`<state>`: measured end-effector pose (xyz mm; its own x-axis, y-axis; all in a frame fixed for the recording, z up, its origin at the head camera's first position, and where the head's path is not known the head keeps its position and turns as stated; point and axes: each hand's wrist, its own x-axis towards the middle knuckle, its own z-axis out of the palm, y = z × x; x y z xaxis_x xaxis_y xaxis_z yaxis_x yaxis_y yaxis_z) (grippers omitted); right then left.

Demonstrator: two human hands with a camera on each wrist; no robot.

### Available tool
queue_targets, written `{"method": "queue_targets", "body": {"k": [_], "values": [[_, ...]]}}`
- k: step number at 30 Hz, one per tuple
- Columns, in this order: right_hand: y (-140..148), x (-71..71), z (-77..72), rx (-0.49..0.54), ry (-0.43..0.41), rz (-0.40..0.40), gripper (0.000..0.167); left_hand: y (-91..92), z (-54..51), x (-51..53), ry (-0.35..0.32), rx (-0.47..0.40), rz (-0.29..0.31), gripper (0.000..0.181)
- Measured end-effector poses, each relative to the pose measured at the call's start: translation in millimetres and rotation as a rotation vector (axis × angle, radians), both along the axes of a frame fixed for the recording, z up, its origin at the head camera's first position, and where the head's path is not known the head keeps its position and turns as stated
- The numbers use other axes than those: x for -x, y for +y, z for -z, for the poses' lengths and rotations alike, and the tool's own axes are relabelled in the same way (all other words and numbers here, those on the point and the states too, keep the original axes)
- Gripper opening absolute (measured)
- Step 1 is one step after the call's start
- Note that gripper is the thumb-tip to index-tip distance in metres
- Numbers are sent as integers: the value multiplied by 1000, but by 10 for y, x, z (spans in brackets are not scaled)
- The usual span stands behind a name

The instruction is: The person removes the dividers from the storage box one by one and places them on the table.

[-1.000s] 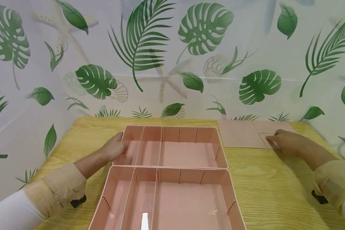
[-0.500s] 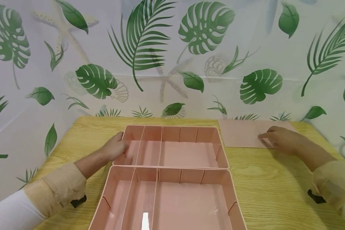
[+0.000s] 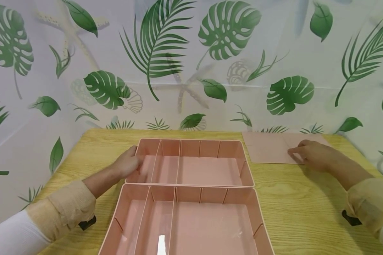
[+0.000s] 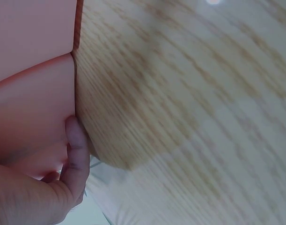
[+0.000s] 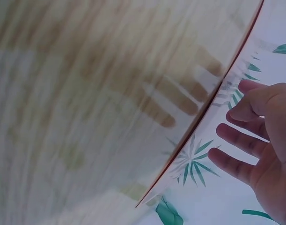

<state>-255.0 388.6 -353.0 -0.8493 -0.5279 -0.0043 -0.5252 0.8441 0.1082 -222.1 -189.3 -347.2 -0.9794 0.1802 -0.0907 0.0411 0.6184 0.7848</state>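
Note:
My left hand (image 3: pixel 126 164) grips the left wall of a pink compartment tray (image 3: pixel 207 170); in the left wrist view, the hand (image 4: pixel 44 187) has a digit along the tray's outer side. A second pink compartment tray (image 3: pixel 210 226) lies directly in front, rim against rim. At the back right my right hand (image 3: pixel 316 156) reaches over flat pink panels (image 3: pixel 265 147), fingertips at their surface. The right wrist view has the panels' thin edge (image 5: pixel 199 122) nearly edge-on, and the right hand (image 5: pixel 264 136) with fingers spread and fairly straight. How the panels overlap under the hand is unclear.
Both trays stand on a wood-grain table (image 3: pixel 293 205), with dividers forming narrow compartments on their left and a wide one on the right. Behind the table hangs a leaf-patterned sheet (image 3: pixel 191 71), close to the panels' far edge.
My right hand has shifted a little left across the panels, and the small front panel's gap lines are no longer seen. The left hand and trays have stayed put.

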Motion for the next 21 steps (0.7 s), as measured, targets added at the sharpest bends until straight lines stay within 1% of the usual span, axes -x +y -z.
{"method": "queue_targets", "body": {"k": [3, 6, 9, 11, 14, 17, 19, 21], "values": [[-53, -2, -57, 9, 17, 1, 42, -2, -3, 2, -1, -4, 2, 49], [-178, -24, -156, 49, 53, -18, 41, -7, -6, 6, -1, -4, 6, 48], [-413, -89, -310, 112, 103, -47, 37, -8, -5, 7, 0, -3, 4, 47], [-628, -156, -429, 148, 146, -88, 35, -9, -1, 9, 3, -2, 3, 47], [-1001, -294, -595, 179, 206, -173, 31, -9, 0, 5, -1, -6, 3, 47], [-1379, -457, -709, 194, 258, -277, 30, -5, 2, -3, -8, -14, 2, 47], [-1613, -563, -753, 206, 294, -365, 30, -6, 3, -6, -10, -21, 4, 47], [-1831, -662, -770, 207, 312, -452, 30, -11, 3, -7, -10, -22, 0, 47]]}}
